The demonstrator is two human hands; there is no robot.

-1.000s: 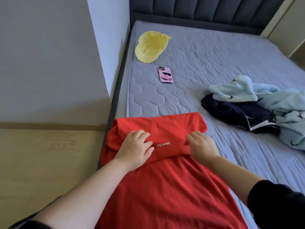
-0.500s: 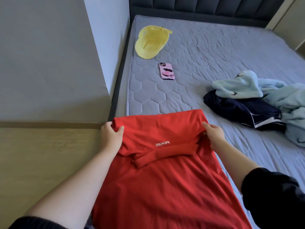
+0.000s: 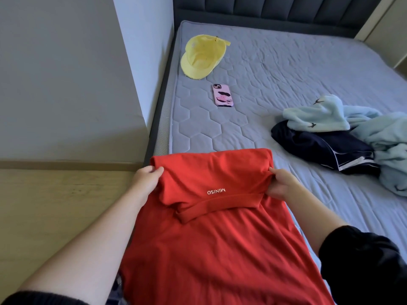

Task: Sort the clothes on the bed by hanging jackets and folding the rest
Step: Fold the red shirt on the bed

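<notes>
A red shirt (image 3: 211, 243) with white MINISO lettering lies at the near left corner of the bed (image 3: 275, 89), its top part folded back toward me. My left hand (image 3: 146, 178) grips the fold's left edge, thumb on top. My right hand (image 3: 280, 183) grips the fold's right edge. To the right lies a heap of clothes: a light blue fleece garment (image 3: 361, 124) on top of a dark navy garment with white trim (image 3: 326, 148).
A yellow cap (image 3: 202, 56) and a pink-cased phone (image 3: 222, 95) lie on the grey quilted mattress beyond the shirt. A dark headboard (image 3: 275, 9) runs along the far side. A wall (image 3: 66, 84) and wooden floor (image 3: 55, 205) border the bed's left edge.
My hands left the top of the folded part and slid out to its left and right edges, which they now grip. The camera view has shifted slightly.
</notes>
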